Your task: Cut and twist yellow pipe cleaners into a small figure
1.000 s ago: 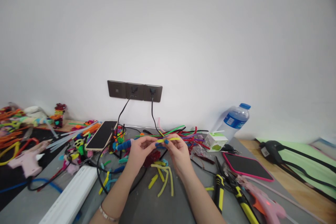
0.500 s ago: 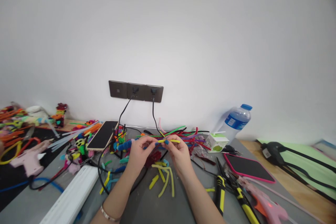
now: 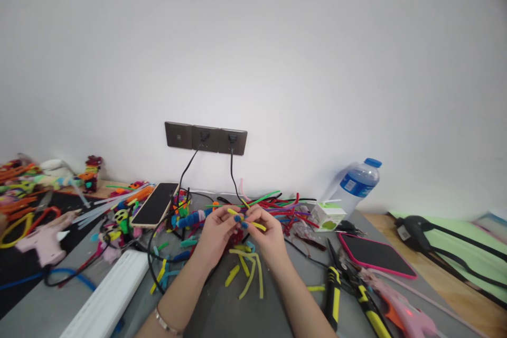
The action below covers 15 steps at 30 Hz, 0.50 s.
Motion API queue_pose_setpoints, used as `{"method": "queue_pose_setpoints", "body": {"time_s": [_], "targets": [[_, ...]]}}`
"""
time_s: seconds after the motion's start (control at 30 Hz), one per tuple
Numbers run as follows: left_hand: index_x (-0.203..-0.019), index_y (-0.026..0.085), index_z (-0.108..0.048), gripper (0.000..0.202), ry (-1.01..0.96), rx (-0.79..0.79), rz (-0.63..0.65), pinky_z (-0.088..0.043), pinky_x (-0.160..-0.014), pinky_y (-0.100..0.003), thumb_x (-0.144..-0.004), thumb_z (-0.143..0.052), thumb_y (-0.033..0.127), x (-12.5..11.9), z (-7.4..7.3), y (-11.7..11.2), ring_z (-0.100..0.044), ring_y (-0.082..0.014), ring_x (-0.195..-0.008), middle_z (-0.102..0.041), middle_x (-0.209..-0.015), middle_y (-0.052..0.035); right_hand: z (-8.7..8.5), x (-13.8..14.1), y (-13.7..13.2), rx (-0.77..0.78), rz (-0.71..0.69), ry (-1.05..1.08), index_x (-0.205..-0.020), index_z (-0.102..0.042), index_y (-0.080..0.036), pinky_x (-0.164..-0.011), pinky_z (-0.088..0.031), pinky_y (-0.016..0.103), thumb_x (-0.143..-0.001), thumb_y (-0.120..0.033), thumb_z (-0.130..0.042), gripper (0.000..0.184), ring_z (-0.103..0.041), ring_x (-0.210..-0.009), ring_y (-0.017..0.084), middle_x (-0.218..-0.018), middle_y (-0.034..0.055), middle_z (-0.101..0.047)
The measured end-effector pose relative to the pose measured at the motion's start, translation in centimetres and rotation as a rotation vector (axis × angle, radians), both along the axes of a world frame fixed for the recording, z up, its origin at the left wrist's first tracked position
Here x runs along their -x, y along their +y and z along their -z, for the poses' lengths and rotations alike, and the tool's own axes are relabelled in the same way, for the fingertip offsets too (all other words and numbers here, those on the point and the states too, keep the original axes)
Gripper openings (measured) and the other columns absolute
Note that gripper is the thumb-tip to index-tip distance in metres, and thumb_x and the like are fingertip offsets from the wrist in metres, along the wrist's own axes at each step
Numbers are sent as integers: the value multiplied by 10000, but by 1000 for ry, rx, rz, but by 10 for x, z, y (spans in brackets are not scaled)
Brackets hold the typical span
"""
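My left hand (image 3: 216, 232) and my right hand (image 3: 269, 232) meet above a grey table (image 3: 222, 311). Both pinch a short yellow pipe cleaner (image 3: 246, 219), which slants down to the right between the fingertips. Under the hands lie several cut yellow pipe cleaner pieces (image 3: 247, 269). Just behind them is a tangle of red, green and purple pipe cleaners (image 3: 283, 203). A blue fuzzy figure (image 3: 190, 218) lies left of my left hand.
Yellow-handled pliers (image 3: 331, 288) and a pink glue gun (image 3: 400, 309) lie at the right, near a pink-cased phone (image 3: 374, 254), a small carton (image 3: 327, 215) and a water bottle (image 3: 354, 185). A second phone (image 3: 154, 204), black cables, a white bar (image 3: 106, 298) and another glue gun (image 3: 41, 240) are at the left.
My hands have drawn closer together. The yellow pipe cleaner, held level before, now tilts down to the right.
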<state>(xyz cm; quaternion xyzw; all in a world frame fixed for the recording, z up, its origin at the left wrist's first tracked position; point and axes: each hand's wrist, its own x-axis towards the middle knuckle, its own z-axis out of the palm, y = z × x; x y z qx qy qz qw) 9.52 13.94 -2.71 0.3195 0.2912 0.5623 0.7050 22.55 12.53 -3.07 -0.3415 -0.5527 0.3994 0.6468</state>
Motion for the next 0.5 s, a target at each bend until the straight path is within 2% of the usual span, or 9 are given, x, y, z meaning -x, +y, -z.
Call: {"method": "queue_pose_setpoints", "body": {"time_s": [0.07, 0.17, 0.3, 0.5], "targets": [[-709, 149, -636, 390, -43, 24, -11, -429, -471, -152, -469, -905, 299, -2, 1, 0, -554, -65, -493, -653, -609, 27, 0, 0, 0, 0, -5, -10, -659, -620, -200, -593, -435, 255, -698, -232, -734, 124, -543, -669, 149, -747, 14, -564], [-686, 154, -606, 341, -39, -13, 0, -426, -483, -151, -539, -879, 296, -4, 4, -1, -549, -63, -505, -610, -585, 48, 3, 0, 1, 16, 17, 11, -655, -610, -198, -585, -412, 249, -702, -240, -734, 139, -524, -654, 144, -719, 7, -559], [-733, 145, -652, 273, 29, -76, 15, -423, -513, -155, -605, -846, 290, -6, 7, -3, -528, -56, -535, -622, -640, 33, 7, -1, 3, 63, 44, 97, -650, -610, -194, -587, -389, 242, -711, -270, -736, 159, -507, -653, 139, -702, -2, -556], [-753, 154, -693, 266, 71, -85, -19, -420, -539, -167, -609, -839, 323, -6, 9, -4, -535, -71, -578, -634, -670, 23, 8, -2, 3, 90, -18, 106, -672, -641, -196, -610, -412, 249, -709, -282, -745, 140, -531, -667, 145, -707, 3, -597]]}}
